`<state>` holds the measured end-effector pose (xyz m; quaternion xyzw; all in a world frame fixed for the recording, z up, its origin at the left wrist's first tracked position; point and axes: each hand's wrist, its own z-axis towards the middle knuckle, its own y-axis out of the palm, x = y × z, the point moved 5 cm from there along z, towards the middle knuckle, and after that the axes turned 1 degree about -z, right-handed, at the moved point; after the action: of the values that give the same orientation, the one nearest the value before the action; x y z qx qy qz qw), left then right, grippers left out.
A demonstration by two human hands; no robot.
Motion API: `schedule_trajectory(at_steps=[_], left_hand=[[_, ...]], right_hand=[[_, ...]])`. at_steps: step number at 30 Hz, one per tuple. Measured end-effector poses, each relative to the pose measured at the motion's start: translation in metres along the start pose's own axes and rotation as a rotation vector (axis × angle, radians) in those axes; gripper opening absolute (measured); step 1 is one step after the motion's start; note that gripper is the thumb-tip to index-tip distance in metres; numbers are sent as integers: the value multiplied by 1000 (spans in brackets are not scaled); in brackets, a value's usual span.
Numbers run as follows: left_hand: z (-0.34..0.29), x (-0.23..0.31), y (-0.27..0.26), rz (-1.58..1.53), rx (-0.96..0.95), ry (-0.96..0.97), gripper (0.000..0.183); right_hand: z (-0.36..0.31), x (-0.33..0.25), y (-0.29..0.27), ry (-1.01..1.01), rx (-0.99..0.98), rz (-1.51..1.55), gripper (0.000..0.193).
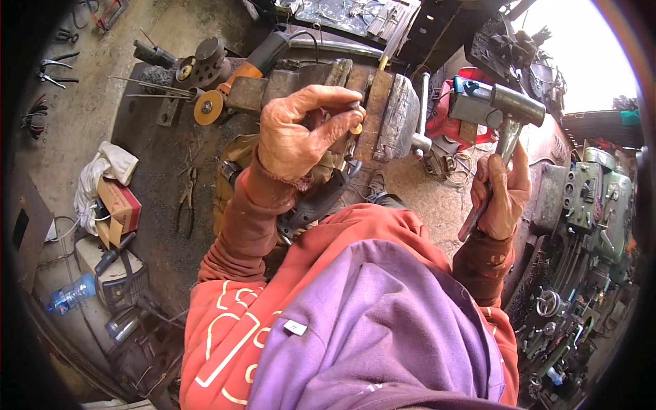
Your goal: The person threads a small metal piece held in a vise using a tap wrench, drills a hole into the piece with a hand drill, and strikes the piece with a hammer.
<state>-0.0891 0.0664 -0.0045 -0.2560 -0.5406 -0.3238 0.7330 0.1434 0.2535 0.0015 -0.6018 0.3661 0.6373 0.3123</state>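
My left hand is raised over the bench vise, thumb and forefinger pinched around a small dark metal piece. A brass-coloured bit shows just below its fingertips; whether it belongs to that piece I cannot tell. On the right, my right hand is wrapped round the handle of a hammer, head up, beyond the vise's side. Left of the vise, near my left hand, lies an orange and black angle grinder with a yellow disc.
Pliers lie on the dark bench surface at left. Beyond its left edge are a carton with a white glove and a plastic bottle. A green machine with handwheels stands at right. A red-framed device sits behind the hammer.
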Motion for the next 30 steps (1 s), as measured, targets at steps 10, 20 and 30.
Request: schedule_trajectory(at_steps=[10,20,30], left_hand=[[-8,1,1,134,13,-19,17],[-2,10,-1,176,-41,166,11],[-2,-4,-1,100,-81,136,18]], right_hand=[[31,-68,-50,-364,289,167,32],[19,-112,-22,-553,432,59,44],[5,-84,39,-396,-163,-392,32]])
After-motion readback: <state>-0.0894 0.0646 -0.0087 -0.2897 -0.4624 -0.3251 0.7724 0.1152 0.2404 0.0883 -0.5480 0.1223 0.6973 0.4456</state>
